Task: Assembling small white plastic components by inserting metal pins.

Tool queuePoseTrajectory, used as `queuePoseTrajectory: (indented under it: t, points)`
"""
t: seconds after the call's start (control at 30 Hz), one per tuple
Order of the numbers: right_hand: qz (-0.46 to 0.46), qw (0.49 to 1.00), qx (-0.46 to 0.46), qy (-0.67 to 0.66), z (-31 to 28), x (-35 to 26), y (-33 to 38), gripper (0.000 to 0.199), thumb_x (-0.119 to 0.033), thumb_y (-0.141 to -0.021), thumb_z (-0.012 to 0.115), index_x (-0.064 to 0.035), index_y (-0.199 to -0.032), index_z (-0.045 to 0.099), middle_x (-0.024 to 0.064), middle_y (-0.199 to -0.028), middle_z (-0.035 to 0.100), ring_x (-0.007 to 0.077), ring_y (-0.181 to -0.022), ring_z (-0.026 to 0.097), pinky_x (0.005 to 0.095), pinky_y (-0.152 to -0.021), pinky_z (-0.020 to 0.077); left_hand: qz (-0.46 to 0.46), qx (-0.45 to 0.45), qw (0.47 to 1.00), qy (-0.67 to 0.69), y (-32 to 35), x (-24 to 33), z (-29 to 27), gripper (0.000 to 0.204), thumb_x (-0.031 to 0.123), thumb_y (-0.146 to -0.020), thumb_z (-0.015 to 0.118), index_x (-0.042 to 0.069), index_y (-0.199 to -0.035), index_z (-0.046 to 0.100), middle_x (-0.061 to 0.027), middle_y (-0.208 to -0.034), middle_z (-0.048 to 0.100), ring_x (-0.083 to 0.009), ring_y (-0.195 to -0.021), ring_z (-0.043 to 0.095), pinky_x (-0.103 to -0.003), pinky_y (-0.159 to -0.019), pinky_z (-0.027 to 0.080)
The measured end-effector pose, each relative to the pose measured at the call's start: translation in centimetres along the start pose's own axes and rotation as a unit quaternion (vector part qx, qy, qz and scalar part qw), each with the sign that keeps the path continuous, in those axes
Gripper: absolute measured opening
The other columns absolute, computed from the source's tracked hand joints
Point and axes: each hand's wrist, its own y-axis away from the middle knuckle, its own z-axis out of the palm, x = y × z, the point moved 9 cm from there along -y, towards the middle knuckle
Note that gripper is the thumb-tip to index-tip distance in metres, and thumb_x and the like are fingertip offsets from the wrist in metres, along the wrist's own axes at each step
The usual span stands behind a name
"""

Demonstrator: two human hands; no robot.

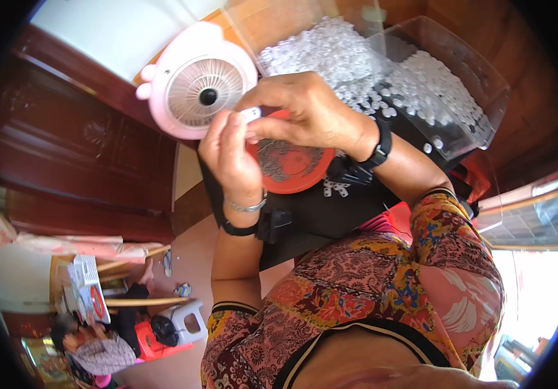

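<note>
We see both hands raised close together near the middle of the head view. The left hand [230, 159] sits at about nine o'clock from the right hand [305, 110], and their fingertips meet over a small white plastic piece [251, 115]. The left thumb and forefinger are pressed together on the piece from below. The right hand's fingers curl down over it from above, pinching its other end, so both hands grip the same part. How firmly each finger closes we cannot tell, since the piece is mostly covered.

Directly under the hands, at about five o'clock from the piece, lies a round orange-red dish [298, 172] holding a heap of tiny dark metal parts [279, 162]. The dish rests on a black cloth [331, 214] spread over the lap. A few loose white pieces [336, 188] lie on the cloth at four o'clock from the dish.

At twelve to two o'clock from the hands stands a clear plastic bin [467, 71] filled with many more white pieces. At ten o'clock from the hands is a small pink fan [198, 81], facing us. Each wrist carries a black band, and the left wrist also wears a thin silver bracelet [248, 207].

Far off at seven o'clock another person [97, 350] sits on the floor.
</note>
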Motion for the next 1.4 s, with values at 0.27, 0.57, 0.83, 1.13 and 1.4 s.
queuePoseTrajectory:
  t: [0.27, 0.57, 0.83, 1.13, 1.4]
  points:
    - [0.070, 0.975, 0.063, 0.203, -8.7, 0.7, 0.8, 0.024, -0.011, -0.074, 0.078, -0.0028, -0.094, 0.067, 0.0092, -0.084, 0.068, 0.0149, -0.070, 0.065, 0.0277, -0.061, 0.0522, 0.033, -0.026, 0.999, -0.006, 0.3, 1.0, 0.0, 0.025, 0.012, -0.088, 0.046, -0.004, -0.072, 0.056, -0.0075, -0.063, 0.053, -0.0128, -0.057, 0.047, -0.026, -0.056, 0.040]
    - [0.201, 0.844, 0.157, 0.472, -19.5, -2.1, 6.7, 0.024, -0.011, -0.077, 0.068, 0.0005, -0.098, 0.066, 0.0150, -0.094, 0.066, 0.0289, -0.079, 0.064, 0.0331, -0.070, 0.0513, 0.071, -0.057, 0.996, -0.016, 0.7, 2.1, 1.1, 0.031, 0.017, -0.092, 0.044, -0.004, -0.071, 0.054, -0.0094, -0.065, 0.052, -0.0146, -0.058, 0.046, -0.026, -0.056, 0.039]
    - [0.389, 0.894, -0.059, 0.217, -13.7, 5.3, 17.3, 0.018, -0.016, -0.084, 0.067, -0.0026, -0.097, 0.068, 0.0056, -0.083, 0.068, 0.0113, -0.076, 0.061, 0.0267, -0.067, 0.0476, 0.049, -0.080, 0.995, -0.017, 2.6, 2.9, 1.0, 0.029, 0.015, -0.091, 0.043, -0.005, -0.073, 0.055, -0.0106, -0.065, 0.053, -0.0148, -0.058, 0.046, -0.027, -0.057, 0.041]
    - [0.298, 0.857, -0.224, 0.356, -9.1, 10.1, 21.8, 0.020, -0.021, -0.077, 0.063, -0.0063, -0.090, 0.065, 0.0092, -0.083, 0.065, 0.0257, -0.080, 0.064, 0.0358, -0.072, 0.0500, -0.147, -0.095, 0.984, -0.016, 9.6, -2.0, -1.6, 0.028, 0.017, -0.090, 0.047, -0.004, -0.075, 0.058, -0.0054, -0.065, 0.053, -0.0119, -0.058, 0.048, -0.024, -0.056, 0.038]
    - [0.359, 0.841, -0.265, 0.306, -8.5, 12.1, 22.3, 0.017, -0.021, -0.074, 0.063, -0.0064, -0.083, 0.062, 0.0083, -0.079, 0.065, 0.0255, -0.076, 0.063, 0.0360, -0.068, 0.0490, -0.264, -0.100, 0.958, -0.041, 14.1, -5.2, -3.3, 0.027, 0.019, -0.090, 0.047, -0.002, -0.077, 0.060, -0.0025, -0.062, 0.052, -0.0109, -0.057, 0.051, -0.023, -0.054, 0.037]
